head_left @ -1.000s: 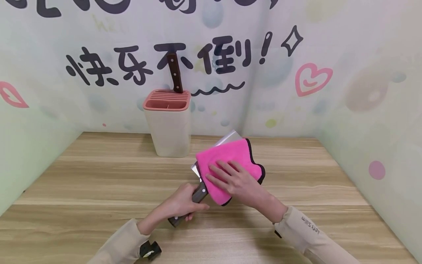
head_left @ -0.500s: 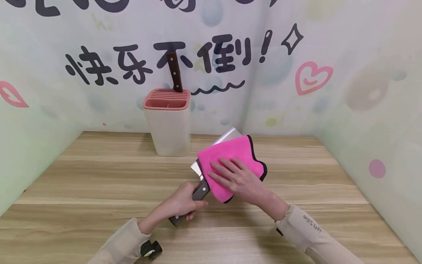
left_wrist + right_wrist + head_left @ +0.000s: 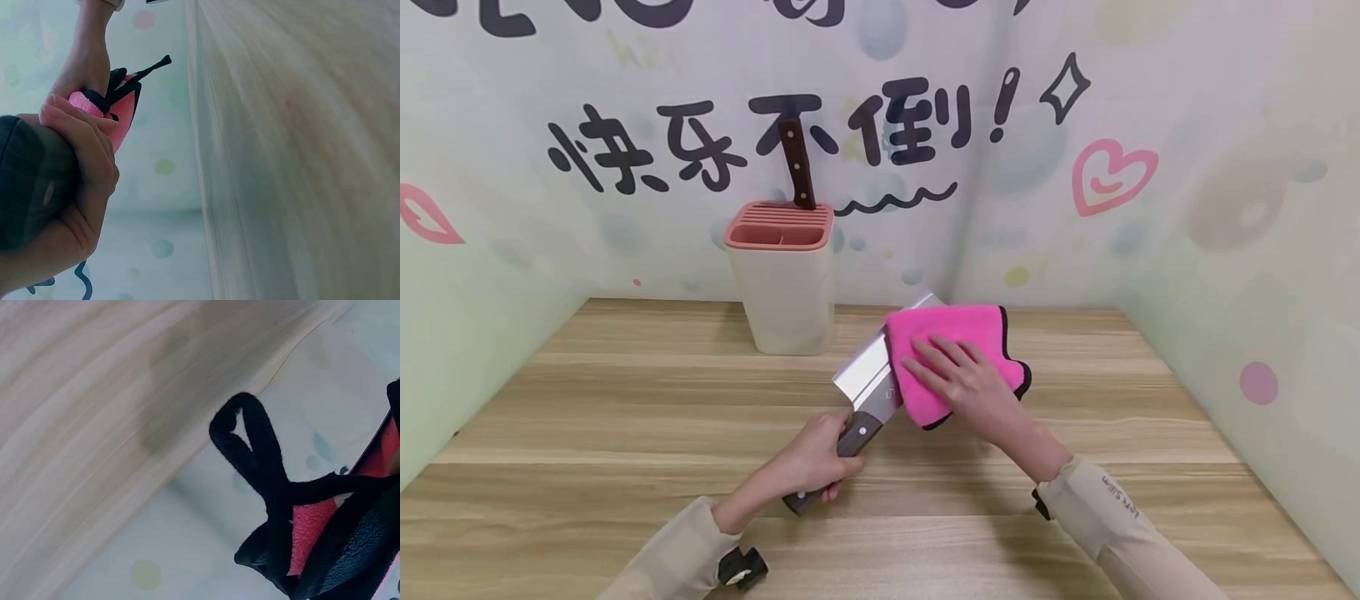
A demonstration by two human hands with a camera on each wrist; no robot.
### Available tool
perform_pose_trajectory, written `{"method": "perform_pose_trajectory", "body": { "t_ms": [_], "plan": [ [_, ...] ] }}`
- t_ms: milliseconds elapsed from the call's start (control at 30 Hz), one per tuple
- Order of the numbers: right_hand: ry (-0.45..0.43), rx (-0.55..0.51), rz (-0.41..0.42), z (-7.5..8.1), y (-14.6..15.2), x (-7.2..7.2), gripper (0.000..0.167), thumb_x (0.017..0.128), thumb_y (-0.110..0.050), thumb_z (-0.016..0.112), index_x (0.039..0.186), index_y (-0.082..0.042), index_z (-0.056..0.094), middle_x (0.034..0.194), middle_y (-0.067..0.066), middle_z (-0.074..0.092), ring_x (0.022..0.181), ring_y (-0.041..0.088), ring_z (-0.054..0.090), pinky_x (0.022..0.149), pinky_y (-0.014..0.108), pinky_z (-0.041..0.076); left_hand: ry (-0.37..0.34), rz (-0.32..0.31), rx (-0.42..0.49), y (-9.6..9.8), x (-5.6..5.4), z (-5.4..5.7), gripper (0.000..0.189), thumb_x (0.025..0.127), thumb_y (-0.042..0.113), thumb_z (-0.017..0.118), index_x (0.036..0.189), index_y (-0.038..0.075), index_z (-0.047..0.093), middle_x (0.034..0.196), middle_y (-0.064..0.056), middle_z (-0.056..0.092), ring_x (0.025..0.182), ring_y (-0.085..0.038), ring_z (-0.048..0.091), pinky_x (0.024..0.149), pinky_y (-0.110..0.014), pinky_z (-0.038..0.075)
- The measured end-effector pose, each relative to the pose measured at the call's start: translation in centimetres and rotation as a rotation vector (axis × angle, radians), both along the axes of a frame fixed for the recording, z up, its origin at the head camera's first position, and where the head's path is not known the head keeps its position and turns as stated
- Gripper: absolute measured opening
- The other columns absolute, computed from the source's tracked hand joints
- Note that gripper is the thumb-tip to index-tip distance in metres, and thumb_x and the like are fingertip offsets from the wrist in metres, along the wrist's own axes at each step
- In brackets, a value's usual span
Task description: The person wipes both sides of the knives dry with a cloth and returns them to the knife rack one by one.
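My left hand [image 3: 816,454] grips the dark, riveted handle [image 3: 859,433] of a cleaver, whose broad steel blade [image 3: 868,367] slants up to the right. In the left wrist view the handle's butt [image 3: 37,181] is close to the camera, with my left fingers [image 3: 81,137] curled round it. My right hand [image 3: 966,383] holds a folded pink cloth [image 3: 947,321] with black edging over the outer part of the blade. Its fingers lie across the top of the cloth, while the thumb is hidden. A black loop [image 3: 247,440] hangs from the cloth in the right wrist view.
A cream knife block [image 3: 786,300] with a pink slotted top stands at the back, left of the blade. From it rises a brown-handled knife [image 3: 797,167]. Behind the wooden table [image 3: 625,450] is a printed backdrop [image 3: 1000,217], with pale walls at both sides.
My right hand and the cloth have slid right and slightly up along the blade, baring the part near the handle. My left hand keeps its hold, almost still.
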State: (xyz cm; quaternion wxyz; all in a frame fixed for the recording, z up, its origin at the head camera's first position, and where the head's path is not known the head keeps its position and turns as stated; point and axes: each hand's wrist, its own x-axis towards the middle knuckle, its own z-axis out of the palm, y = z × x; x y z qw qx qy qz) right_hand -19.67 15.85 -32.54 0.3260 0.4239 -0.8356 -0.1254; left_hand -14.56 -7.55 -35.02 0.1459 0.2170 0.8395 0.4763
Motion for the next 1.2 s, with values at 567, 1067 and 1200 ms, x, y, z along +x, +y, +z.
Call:
{"method": "perform_pose_trajectory", "body": {
  "t_ms": [567,1067,1200],
  "plan": [
    [-0.086,-0.239,-0.073,-0.3,2.1,-1.6,0.05,0.072,0.011,0.064,0.119,-0.007,0.057,0.122,0.017,0.051,0.111,0.034,0.047,0.084,0.047,0.045,0.094,0.038,-0.042,-0.1,0.2,0.2,0.022,0.074,-0.001,0.058,0.092,-0.001,0.044,0.056,-0.005,0.048,0.033,-0.006,0.046,0.032,-0.025,0.042],
    [-0.206,-0.597,-0.07,-0.9,3.2,-2.3,0.067,0.059,0.017,0.071,0.121,-0.001,0.053,0.124,0.022,0.047,0.109,0.041,0.046,0.085,0.052,0.043,0.191,0.057,-0.043,-0.1,0.3,0.8,0.017,0.076,0.006,0.062,0.086,0.0,0.05,0.057,-0.001,0.051,0.035,-0.003,0.047,0.034,-0.022,0.041],
    [-0.267,-0.685,-0.069,-0.7,3.0,-2.1,0.072,0.057,0.02,0.071,0.123,0.0,0.051,0.127,0.021,0.045,0.108,0.039,0.047,0.082,0.05,0.045,0.155,0.085,-0.01,0.1,0.4,1.0,0.027,0.074,0.006,0.065,0.091,-0.003,0.046,0.055,-0.001,0.052,0.034,-0.004,0.046,0.033,-0.024,0.041]
  ]
}}
